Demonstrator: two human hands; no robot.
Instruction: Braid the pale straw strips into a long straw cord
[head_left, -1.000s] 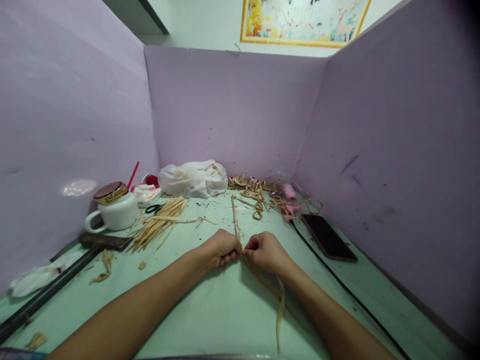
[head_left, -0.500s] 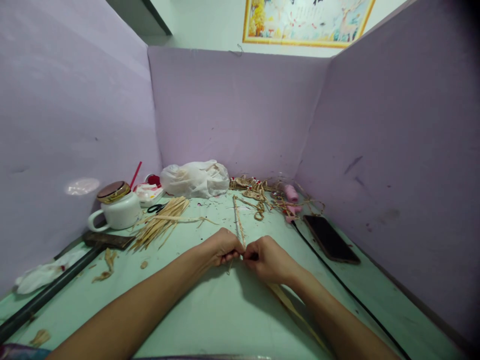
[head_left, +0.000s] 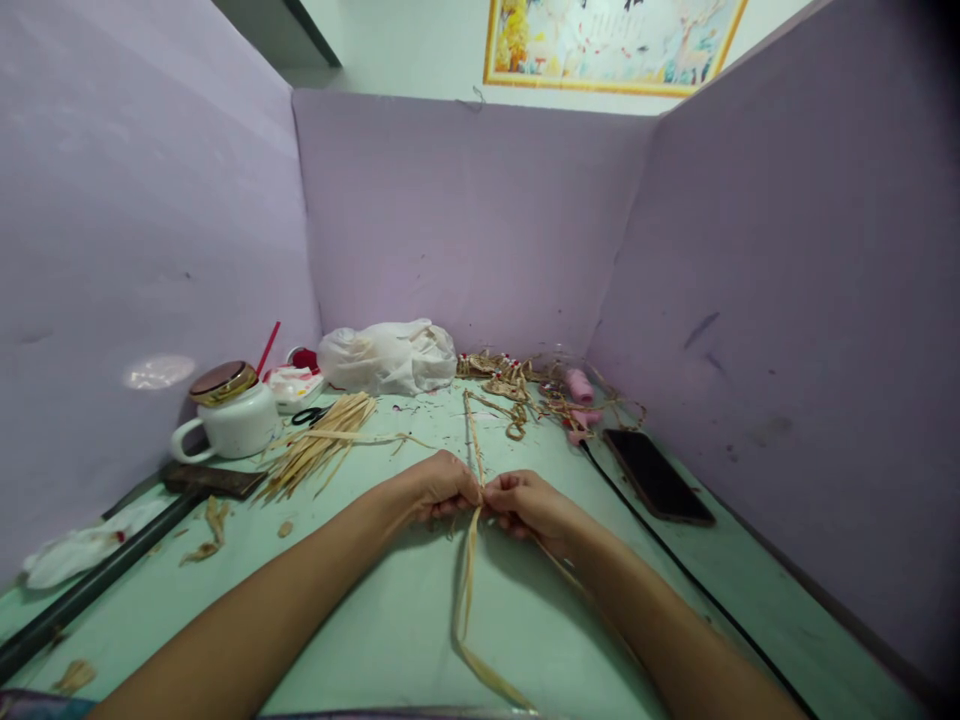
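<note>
My left hand (head_left: 446, 484) and my right hand (head_left: 529, 506) meet at the middle of the table, fingertips pinched together at the near end of a thin twisted straw cord (head_left: 472, 432). The cord runs away from me, almost straight, across the tabletop. From between my hands a loose flat straw strip (head_left: 465, 590) hangs toward me and curves to the table's front edge. Another strip (head_left: 562, 570) passes under my right hand and along the forearm. The exact crossing of the strips is hidden by my fingers.
At left lie a bundle of straw strips (head_left: 322, 450), black-handled scissors (head_left: 309, 415), a white lidded mug (head_left: 240, 425) and a hammer (head_left: 214, 480). A white plastic bag (head_left: 390, 357) and tangled cords (head_left: 510, 380) sit at the back. A phone (head_left: 660, 477) and black cable (head_left: 675, 563) are right.
A loose straw strip now hangs toward me between my hands, where none showed before. My right hand's fingers have shifted slightly and both hands stay together at the cord.
</note>
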